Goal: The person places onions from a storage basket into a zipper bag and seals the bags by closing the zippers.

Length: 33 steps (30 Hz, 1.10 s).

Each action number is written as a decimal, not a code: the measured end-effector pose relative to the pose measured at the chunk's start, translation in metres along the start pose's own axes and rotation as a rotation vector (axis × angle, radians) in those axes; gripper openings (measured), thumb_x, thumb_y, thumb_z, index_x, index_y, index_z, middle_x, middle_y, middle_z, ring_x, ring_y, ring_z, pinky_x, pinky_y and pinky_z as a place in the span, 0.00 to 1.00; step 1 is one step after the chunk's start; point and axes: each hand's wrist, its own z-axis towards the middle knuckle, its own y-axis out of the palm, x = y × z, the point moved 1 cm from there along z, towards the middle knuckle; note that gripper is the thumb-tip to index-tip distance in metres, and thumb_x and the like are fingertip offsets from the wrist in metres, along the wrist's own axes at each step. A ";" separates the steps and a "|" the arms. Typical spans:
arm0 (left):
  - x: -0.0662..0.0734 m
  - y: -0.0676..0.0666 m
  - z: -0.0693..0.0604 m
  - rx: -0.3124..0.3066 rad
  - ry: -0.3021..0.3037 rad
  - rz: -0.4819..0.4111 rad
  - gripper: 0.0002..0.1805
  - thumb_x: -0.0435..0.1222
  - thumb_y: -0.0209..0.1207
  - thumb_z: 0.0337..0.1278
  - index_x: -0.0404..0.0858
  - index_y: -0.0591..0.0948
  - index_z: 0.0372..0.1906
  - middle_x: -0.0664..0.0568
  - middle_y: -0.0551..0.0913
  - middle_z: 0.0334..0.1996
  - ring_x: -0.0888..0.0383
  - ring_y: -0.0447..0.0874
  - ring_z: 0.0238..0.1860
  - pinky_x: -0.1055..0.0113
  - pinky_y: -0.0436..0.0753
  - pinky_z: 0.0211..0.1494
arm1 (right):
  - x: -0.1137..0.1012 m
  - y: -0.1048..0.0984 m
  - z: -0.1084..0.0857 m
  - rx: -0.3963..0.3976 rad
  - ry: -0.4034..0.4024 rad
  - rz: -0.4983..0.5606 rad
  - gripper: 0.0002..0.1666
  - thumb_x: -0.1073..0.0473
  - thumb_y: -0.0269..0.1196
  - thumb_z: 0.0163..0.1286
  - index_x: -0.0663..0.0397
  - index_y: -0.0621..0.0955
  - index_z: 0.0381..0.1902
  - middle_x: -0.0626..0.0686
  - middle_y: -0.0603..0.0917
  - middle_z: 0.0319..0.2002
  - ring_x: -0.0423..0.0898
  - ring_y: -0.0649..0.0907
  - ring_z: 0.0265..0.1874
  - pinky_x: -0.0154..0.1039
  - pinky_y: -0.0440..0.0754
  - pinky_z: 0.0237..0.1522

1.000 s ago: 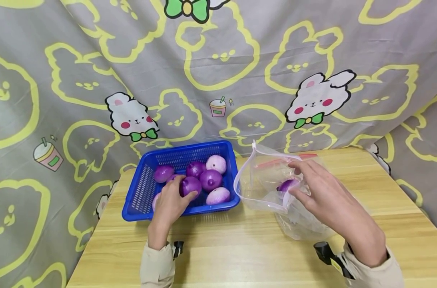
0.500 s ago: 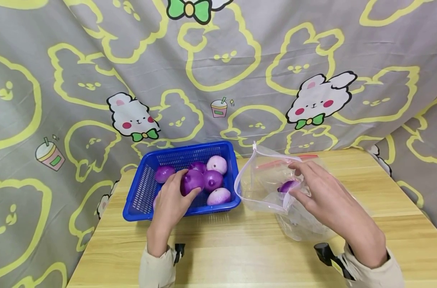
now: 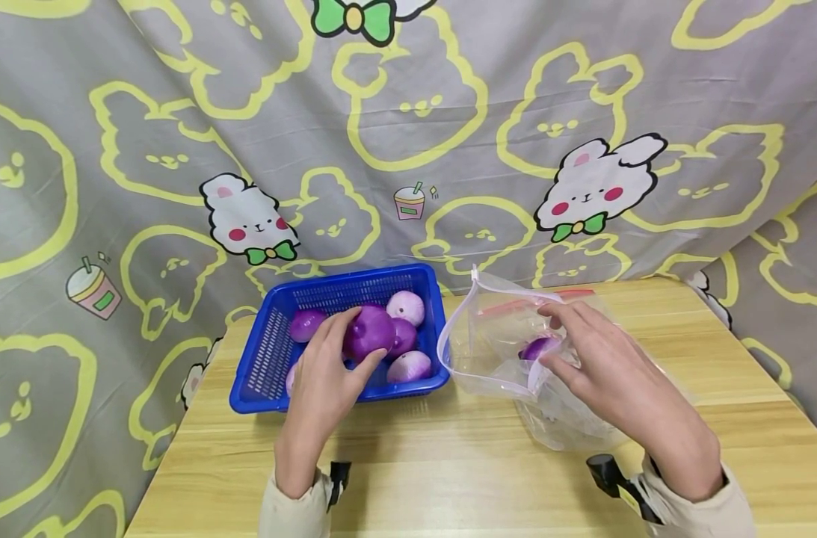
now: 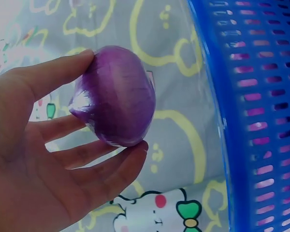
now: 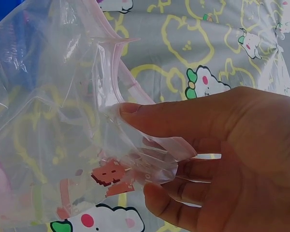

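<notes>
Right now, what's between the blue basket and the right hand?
A clear plastic bag, mouth open, with a purple onion inside, in the head view.

The head view is bright, sheen paling the tabletop (image 3: 448, 456) toward its front edge. In the left-wrist view, glare bleaches part of the curtain (image 4: 179, 92) and glints off the onion (image 4: 118, 96); the right-wrist view is dimmer, reflections streaking the bag (image 5: 63, 92).
</notes>
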 end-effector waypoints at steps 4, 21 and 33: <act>0.006 -0.002 -0.002 0.032 0.041 -0.019 0.36 0.47 0.73 0.51 0.43 0.75 0.65 0.46 0.77 0.63 0.48 0.77 0.61 0.47 0.81 0.57 | 0.000 0.000 0.000 -0.001 -0.001 -0.001 0.38 0.65 0.73 0.58 0.59 0.72 0.65 0.58 0.80 0.54 0.55 0.80 0.46 0.57 0.80 0.44; 0.036 -0.008 -0.011 0.041 0.156 -0.100 0.37 0.47 0.72 0.52 0.45 0.73 0.68 0.48 0.74 0.65 0.49 0.74 0.65 0.51 0.81 0.58 | -0.004 0.002 0.000 0.009 -0.014 -0.011 0.39 0.64 0.73 0.58 0.59 0.72 0.66 0.58 0.81 0.52 0.56 0.82 0.44 0.59 0.79 0.44; 0.059 -0.006 -0.019 0.052 0.311 -0.167 0.39 0.46 0.74 0.50 0.36 0.71 0.65 0.47 0.77 0.60 0.55 0.76 0.61 0.58 0.79 0.61 | -0.014 0.002 0.000 -0.011 -0.015 -0.010 0.37 0.64 0.73 0.58 0.61 0.72 0.64 0.59 0.80 0.54 0.58 0.80 0.52 0.60 0.79 0.50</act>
